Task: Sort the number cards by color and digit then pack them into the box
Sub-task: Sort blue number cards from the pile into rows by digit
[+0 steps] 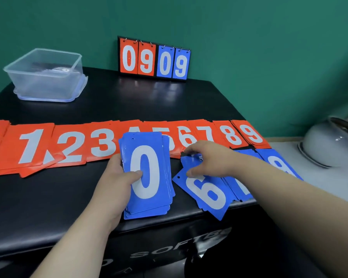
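The left hand point(113, 183) grips the blue 0-topped stack point(147, 177), seemingly ready for sorting; the right hand point(207, 159) covers the blue 6 card point(209, 195), hold unclear; red cards point(72, 145) lie mid-frame in digit order; the clear plastic box point(48, 81) waits upper left.

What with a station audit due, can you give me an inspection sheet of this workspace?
Surface: black glossy table, lettering on its front.
Job's things: red cards in a row, digits rising to 9; blue stack topped by 0; loose blue cards, 6 showing; clear box back left.
Clutter: scoreboard reading 0909; white bowl at right.
Hands: left hand holds blue stack; right hand grips loose blue cards.
Cables: nothing seen.
Surroundings: green wall.
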